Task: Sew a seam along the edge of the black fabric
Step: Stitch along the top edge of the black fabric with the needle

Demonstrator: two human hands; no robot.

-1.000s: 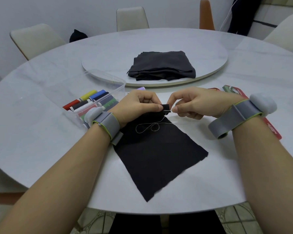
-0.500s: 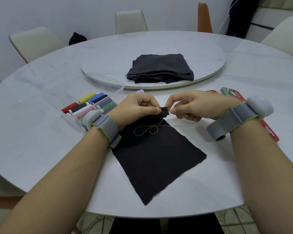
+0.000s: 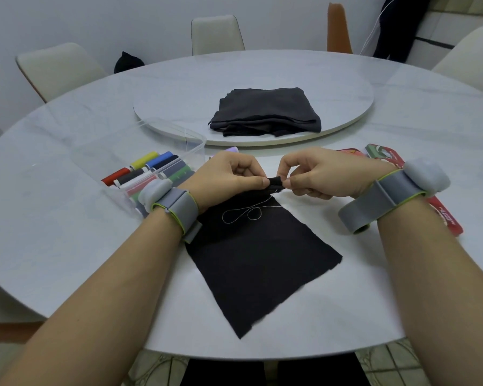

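Observation:
A black fabric piece (image 3: 260,263) lies flat on the white round table (image 3: 67,218), its far edge lifted and folded between my hands. My left hand (image 3: 229,176) pinches that folded far edge with thumb and forefinger. My right hand (image 3: 315,174) pinches a thin needle at the same edge, fingertips almost touching the left ones. A pale thread (image 3: 243,213) runs from the needle and lies in loops on the fabric. The needle itself is mostly hidden by my fingers.
A clear plastic box of coloured thread spools (image 3: 154,174) sits left of my left hand. Red and green packets (image 3: 385,157) lie under my right wrist. Folded dark cloth (image 3: 265,112) rests on the lazy Susan (image 3: 346,118). Chairs ring the table.
Both hands stay pinched at the fabric's far edge; my right fingertips have closed in slightly toward the left ones. The thread loops have barely shifted.

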